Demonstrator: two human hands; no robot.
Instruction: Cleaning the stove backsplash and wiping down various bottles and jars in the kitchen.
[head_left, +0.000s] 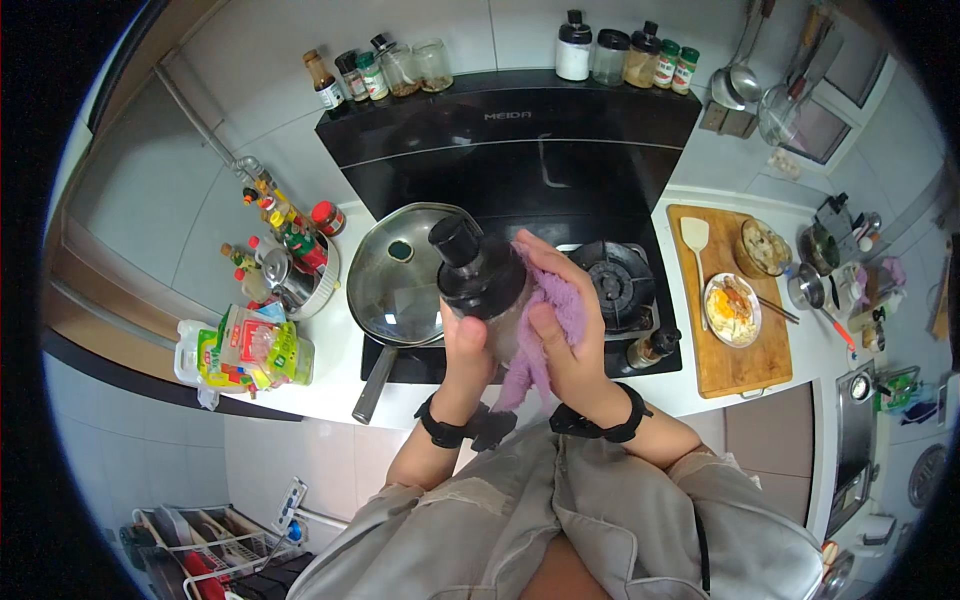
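A jar with a black screw lid and a black pouring cap (482, 279) is held up in front of me, above the front of the stove. My left hand (466, 352) grips its body from the left, thumb on the near side. On the other side my right hand (574, 337) presses a purple cloth (559, 296) against the jar. The cloth's loose end hangs below the palm. Behind the jar, to the left, a pan with a glass lid (390, 292) covers the left burner. The jar's lower part is mostly hidden by my fingers and the cloth.
The right gas burner (613, 281) is bare, with a small black-capped bottle (652, 348) before it. A cutting board (735, 375) bears a plate of food (709, 319), a bowl (761, 247) and a spatula (696, 234). Several spice jars (574, 60) line the range hood (510, 112).
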